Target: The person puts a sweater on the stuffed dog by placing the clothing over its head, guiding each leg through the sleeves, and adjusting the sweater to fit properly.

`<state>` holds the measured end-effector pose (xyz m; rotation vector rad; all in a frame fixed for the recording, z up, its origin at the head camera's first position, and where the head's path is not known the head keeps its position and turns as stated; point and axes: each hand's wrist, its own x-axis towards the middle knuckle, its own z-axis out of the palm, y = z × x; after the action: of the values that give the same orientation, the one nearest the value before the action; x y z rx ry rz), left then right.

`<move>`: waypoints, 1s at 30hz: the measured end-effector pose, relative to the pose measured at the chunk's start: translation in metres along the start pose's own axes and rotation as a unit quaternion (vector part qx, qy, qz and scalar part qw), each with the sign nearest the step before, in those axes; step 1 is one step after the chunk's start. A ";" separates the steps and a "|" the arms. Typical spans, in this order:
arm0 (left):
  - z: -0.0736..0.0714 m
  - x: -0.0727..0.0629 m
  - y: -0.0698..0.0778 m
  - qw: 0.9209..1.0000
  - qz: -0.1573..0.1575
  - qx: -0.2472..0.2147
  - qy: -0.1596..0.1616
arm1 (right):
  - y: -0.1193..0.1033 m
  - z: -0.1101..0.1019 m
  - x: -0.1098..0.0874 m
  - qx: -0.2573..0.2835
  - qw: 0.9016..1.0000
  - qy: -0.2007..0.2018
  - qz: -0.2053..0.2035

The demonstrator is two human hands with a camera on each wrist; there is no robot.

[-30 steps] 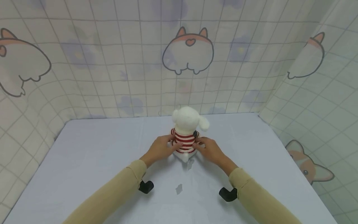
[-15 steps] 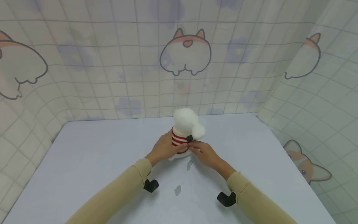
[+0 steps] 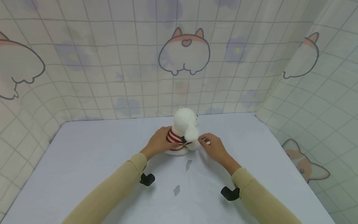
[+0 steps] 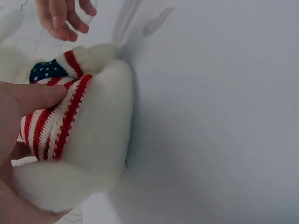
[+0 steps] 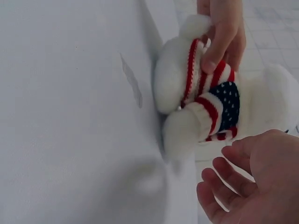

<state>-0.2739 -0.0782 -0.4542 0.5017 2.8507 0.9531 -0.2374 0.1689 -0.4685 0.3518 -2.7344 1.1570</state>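
A white plush dog [image 3: 184, 119] with floppy ears sits upright on the table, turned side-on so that its snout points right in the head view. It wears a red-and-white striped knitted sweater [image 4: 44, 126] with a dark blue, white-dotted patch on the sleeve [image 5: 226, 105]. My left hand [image 3: 158, 142] grips the dog round its back and side, the thumb lying across the sweater. Just right of the dog is my right hand [image 3: 215, 149], its fingers [image 5: 229, 175] loosely bent and nothing held; the right wrist view shows a gap between them and the plush.
The table [image 3: 106, 140] has a pale, smooth cover with two grey marks [image 3: 176, 190] in front of the dog. Behind and at both sides hangs a checked cloth [image 3: 126, 77] printed with corgis. Black camera mounts [image 3: 230, 193] stick out below both sleeves.
The dog has swung from showing its back to facing right. My right hand has let go of it and drawn off to the right, while the left hand keeps its grip.
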 end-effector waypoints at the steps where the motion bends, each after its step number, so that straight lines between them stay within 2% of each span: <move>1: -0.002 0.000 -0.001 1.000 0.000 0.001 -0.005 | 0.001 -0.001 0.002 0.002 1.000 0.002 0.002; 5: -0.009 0.002 -0.005 0.999 0.004 -0.007 -0.038 | 0.003 -0.003 0.009 0.001 1.000 0.001 0.007; 9: -0.016 0.003 -0.009 0.998 0.021 -0.011 -0.065 | 0.002 -0.006 0.015 0.016 0.999 -0.025 0.030; 13: -0.023 0.004 -0.012 0.995 0.041 -0.018 -0.085 | -0.001 -0.007 0.021 0.062 0.995 -0.063 0.055; 16: -0.025 0.006 -0.014 0.995 0.056 -0.018 -0.086 | -0.003 -0.004 0.024 0.091 0.991 -0.086 0.051; 20: -0.021 0.008 -0.018 0.995 0.081 0.004 -0.051 | -0.006 0.001 0.027 0.107 0.988 -0.105 0.032; 25: -0.010 0.006 -0.023 0.994 0.104 0.035 0.016 | -0.014 0.006 0.029 0.132 0.986 -0.096 0.033; 27: -0.006 0.004 -0.025 0.994 0.103 0.028 0.037 | -0.018 0.007 0.031 0.141 0.985 -0.087 0.039; 30: 0.000 -0.001 -0.027 0.994 0.092 -0.014 0.057 | -0.024 0.010 0.033 0.138 0.987 -0.069 0.049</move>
<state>-0.2805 -0.0991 -0.4703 0.7421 2.9271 1.0813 -0.2632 0.1399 -0.4513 0.3459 -2.7354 1.6020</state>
